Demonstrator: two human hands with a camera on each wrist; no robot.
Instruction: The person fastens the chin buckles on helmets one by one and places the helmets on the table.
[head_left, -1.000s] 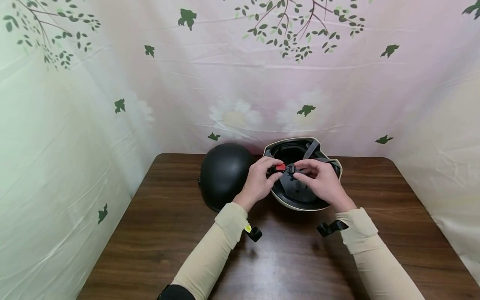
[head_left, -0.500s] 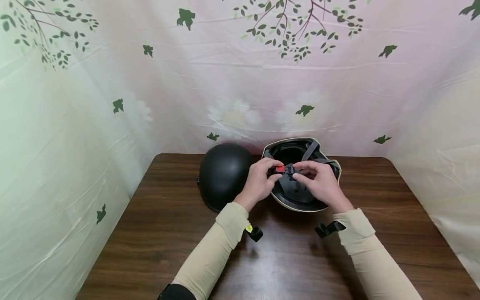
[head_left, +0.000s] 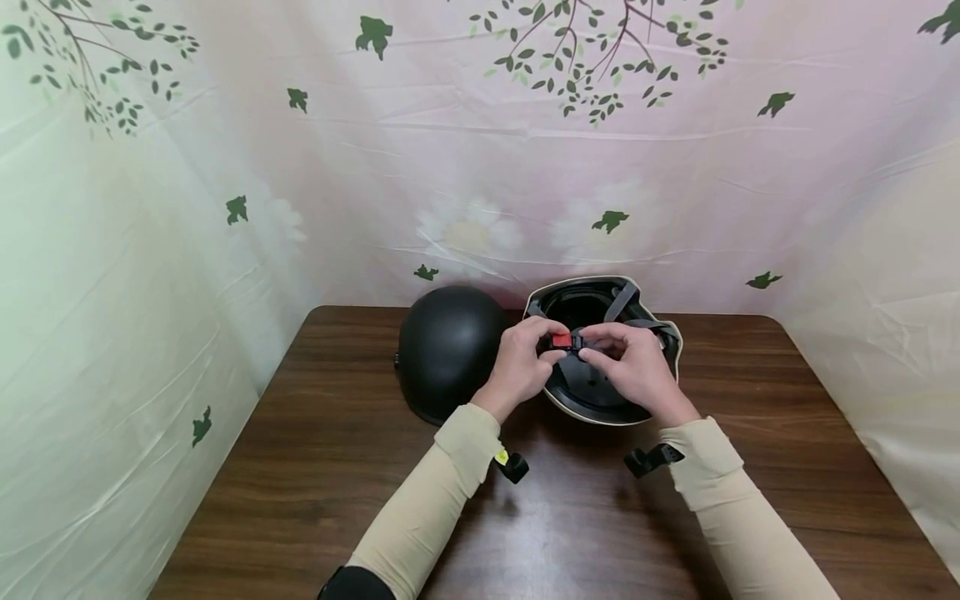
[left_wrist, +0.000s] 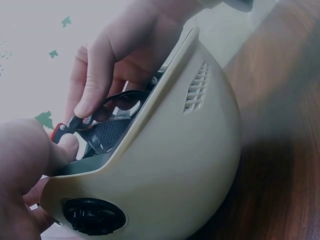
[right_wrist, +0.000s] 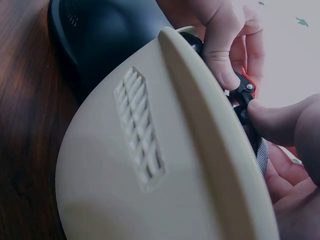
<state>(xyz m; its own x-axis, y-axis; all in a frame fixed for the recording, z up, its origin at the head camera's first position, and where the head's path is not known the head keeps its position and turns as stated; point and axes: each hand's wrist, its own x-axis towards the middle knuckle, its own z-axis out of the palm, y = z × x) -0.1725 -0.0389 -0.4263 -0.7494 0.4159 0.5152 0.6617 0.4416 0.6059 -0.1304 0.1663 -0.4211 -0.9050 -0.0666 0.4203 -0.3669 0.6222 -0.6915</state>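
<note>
A cream helmet (left_wrist: 180, 160) with black lining (head_left: 588, 387) lies upside down, its opening upward. Above that opening, my left hand (head_left: 519, 362) pinches the red-tabbed half of the chin strap buckle (head_left: 562, 340) between thumb and fingers. Facing it, my right hand (head_left: 637, 362) pinches the black strap end piece (head_left: 577, 342) by thumb and fingertips. In the right wrist view, the red tab (right_wrist: 253, 85) stands up and the two pieces meet or nearly meet; fingers partly hide the join. A grey strap (head_left: 620, 300) runs inside the helmet.
Left of the cream helmet, a black helmet (head_left: 450, 354) sits dome up on the brown wooden table (head_left: 315, 467). A pale curtain (head_left: 480, 167) with leaf and bird prints hangs behind. Black wrist-worn devices (head_left: 514, 467) stick out below both hands.
My right hand has moved slightly left, bringing its fingertips and the black strap piece closer to the red-tabbed half. The left hand keeps its grip almost in place; both helmets stay put.
</note>
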